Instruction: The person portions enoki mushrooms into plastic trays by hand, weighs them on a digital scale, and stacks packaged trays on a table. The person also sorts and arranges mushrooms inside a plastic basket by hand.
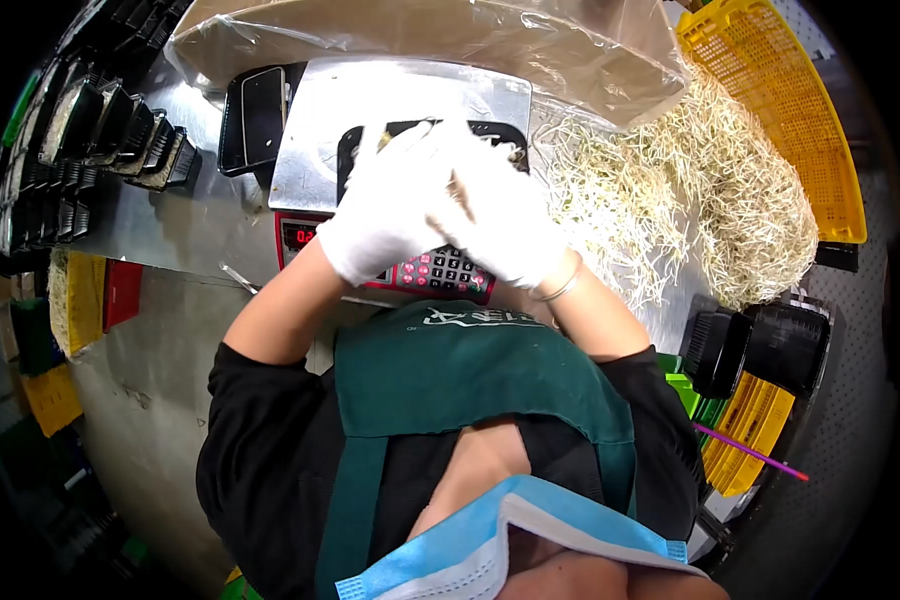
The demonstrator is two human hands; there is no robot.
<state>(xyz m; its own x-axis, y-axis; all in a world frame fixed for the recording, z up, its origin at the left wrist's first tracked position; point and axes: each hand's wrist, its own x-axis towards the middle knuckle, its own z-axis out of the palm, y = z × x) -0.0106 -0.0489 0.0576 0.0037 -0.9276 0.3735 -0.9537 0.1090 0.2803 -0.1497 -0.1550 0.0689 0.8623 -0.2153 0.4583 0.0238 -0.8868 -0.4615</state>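
Observation:
My left hand and my right hand, both in white gloves, come together over a black plastic tray. The tray rests on the metal plate of a weighing scale. Some pale sprouts show in the tray beside my right hand. Strong glare washes out the fingers of both hands, so their grip is not readable. Below my wrists sits the scale's red keypad panel, partly covered by my left forearm, with a red lit display.
A heap of bean sprouts spreads over the table at right, by a yellow crate. Black trays are stacked at left. A phone lies in a black tray. A plastic-lined box stands behind. Black containers are at lower right.

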